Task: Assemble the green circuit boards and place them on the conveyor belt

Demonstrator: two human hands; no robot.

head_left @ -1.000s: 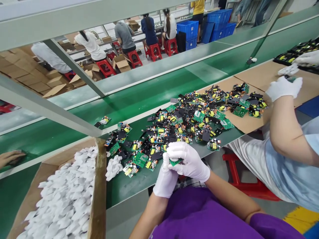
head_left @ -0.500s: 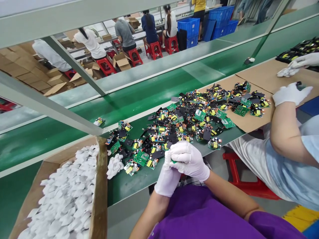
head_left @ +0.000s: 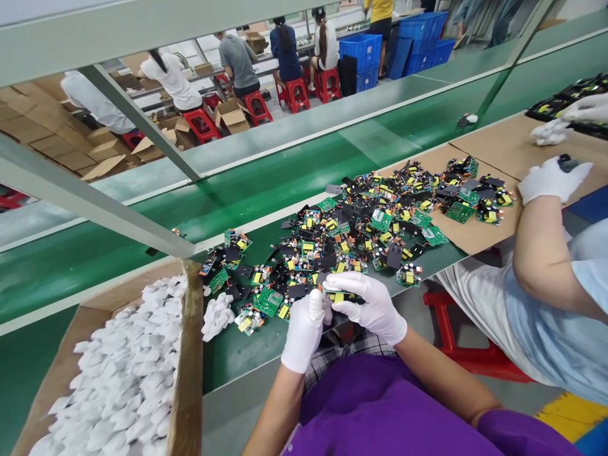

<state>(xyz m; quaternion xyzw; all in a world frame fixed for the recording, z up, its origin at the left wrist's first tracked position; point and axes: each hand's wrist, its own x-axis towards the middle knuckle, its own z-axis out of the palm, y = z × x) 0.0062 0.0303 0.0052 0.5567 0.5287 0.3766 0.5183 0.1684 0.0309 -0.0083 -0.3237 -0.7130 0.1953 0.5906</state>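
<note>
Both my hands wear white gloves and meet over the near edge of the green bench. In my right hand (head_left: 375, 310) a small circuit board (head_left: 338, 296) with a yellow part is pinched between thumb and fingers. My left hand (head_left: 304, 329) is closed at the board's left end, its thumb pointing up; its other fingers are partly hidden. Just beyond lies a heap of similar circuit boards (head_left: 380, 220), green with yellow parts and black plastic pieces. Left of the heap sits a small pile of white pieces (head_left: 218, 315).
A cardboard box (head_left: 189, 354) full of white pieces (head_left: 123, 373) stands at left. Behind runs a green conveyor (head_left: 266, 196) under slanted metal posts (head_left: 142, 126). At right, a co-worker's gloved hand (head_left: 553, 179) holds a dark item beside a black tray (head_left: 570, 98).
My hands have drawn slightly apart, and my right fingers have opened up to show the board. A board on the conveyor has moved left, partly behind the post.
</note>
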